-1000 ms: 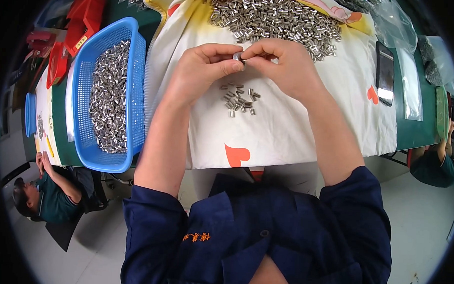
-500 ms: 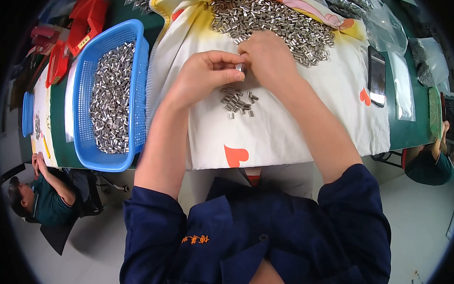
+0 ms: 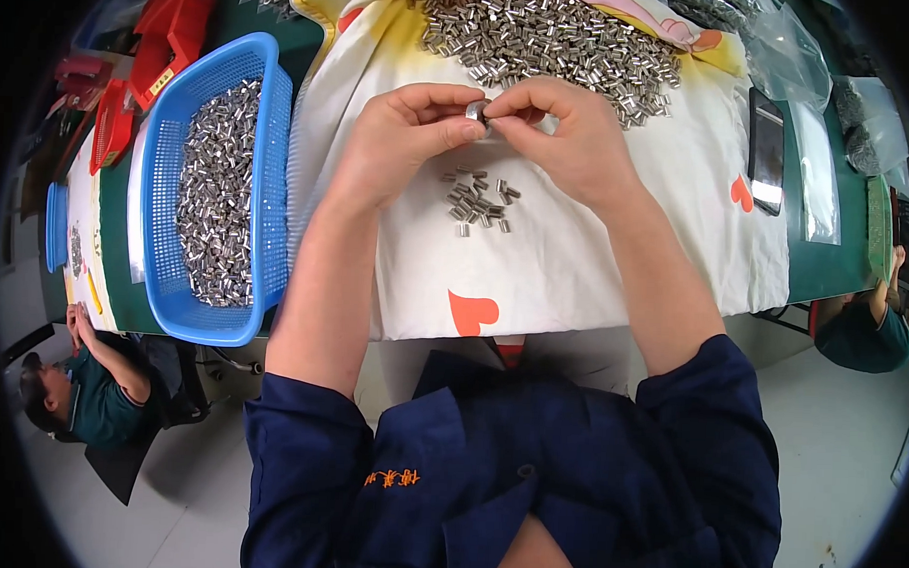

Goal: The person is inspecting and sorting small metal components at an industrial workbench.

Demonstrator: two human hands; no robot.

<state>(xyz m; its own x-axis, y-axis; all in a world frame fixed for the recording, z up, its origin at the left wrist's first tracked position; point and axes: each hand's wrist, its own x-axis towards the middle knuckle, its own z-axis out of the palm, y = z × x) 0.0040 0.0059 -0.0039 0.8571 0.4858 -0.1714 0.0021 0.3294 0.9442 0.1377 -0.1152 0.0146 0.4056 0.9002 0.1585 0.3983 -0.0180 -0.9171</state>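
Note:
Between thumb and fingers, my left hand (image 3: 402,132) pinches a small shiny metal cylinder (image 3: 475,110). My right hand (image 3: 570,138) is closed in a pinch at the cylinder's right side, its thumb and index fingertips meeting there. The fingertips partly cover the piece, and I cannot see whether more than one is held. Below my hands, a small heap of similar metal cylinders (image 3: 477,200) lies on the white cloth (image 3: 575,278). Beyond my hands spreads a much larger pile of metal cylinders (image 3: 553,47).
A blue perforated basket (image 3: 272,177) holding many metal cylinders stands at left, with red bins (image 3: 173,34) behind it. To the right lie a dark phone (image 3: 766,155) and clear plastic bags (image 3: 788,55). Other people sit at far left (image 3: 110,392) and far right (image 3: 863,333).
My right hand has come back from the edge of the large pile and turned, its fingertips now meeting the cylinder. My left hand has risen slightly, still holding the piece.

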